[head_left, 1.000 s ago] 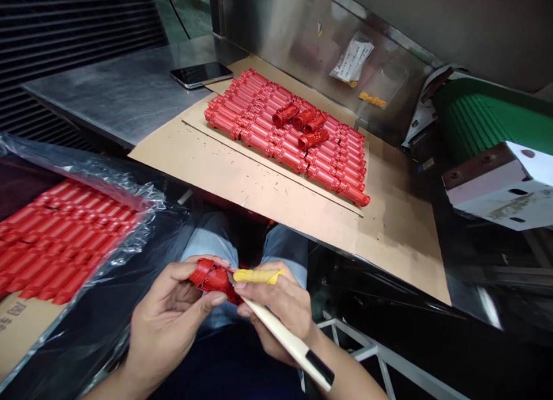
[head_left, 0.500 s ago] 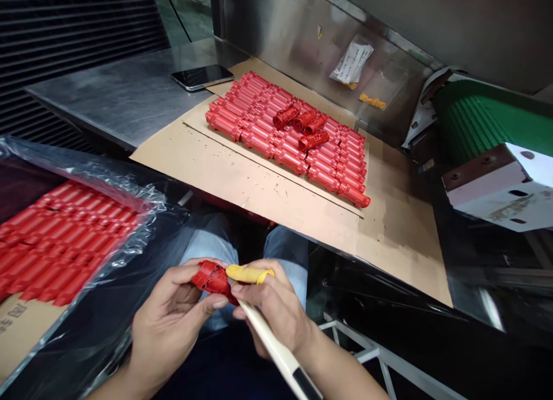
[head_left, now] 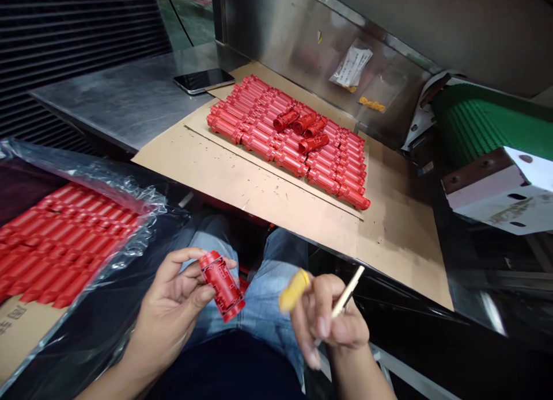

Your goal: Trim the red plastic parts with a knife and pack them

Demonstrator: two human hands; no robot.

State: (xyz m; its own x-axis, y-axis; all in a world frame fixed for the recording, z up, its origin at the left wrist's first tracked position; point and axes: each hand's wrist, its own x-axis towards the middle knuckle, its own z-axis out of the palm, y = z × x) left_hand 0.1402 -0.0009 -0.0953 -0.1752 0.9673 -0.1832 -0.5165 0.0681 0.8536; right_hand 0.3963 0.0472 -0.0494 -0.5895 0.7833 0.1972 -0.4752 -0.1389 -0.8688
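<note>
My left hand [head_left: 173,308] grips a red plastic tubular part [head_left: 222,286] with slots and raised ribs along its side, held tilted above my lap. To the right and apart from it, my right hand [head_left: 330,316] is closed around a slim cream-handled knife [head_left: 348,290]. The handle now points up and away, while the blade end near the fingertips is blurred. A yellow finger cot [head_left: 294,290] covers the index finger, which sticks out to the left.
Rows of red tubular parts [head_left: 276,152] lie on cardboard [head_left: 302,216], with several loose ones on top. A plastic-lined box [head_left: 64,244] of red parts stands left. A phone [head_left: 204,80] rests on the metal table; a green conveyor belt [head_left: 492,118] is at right.
My right hand has pulled away from the red part to the right, and the knife has swung round in its fingers. My left hand has turned the part more upright, baring its slotted side.
</note>
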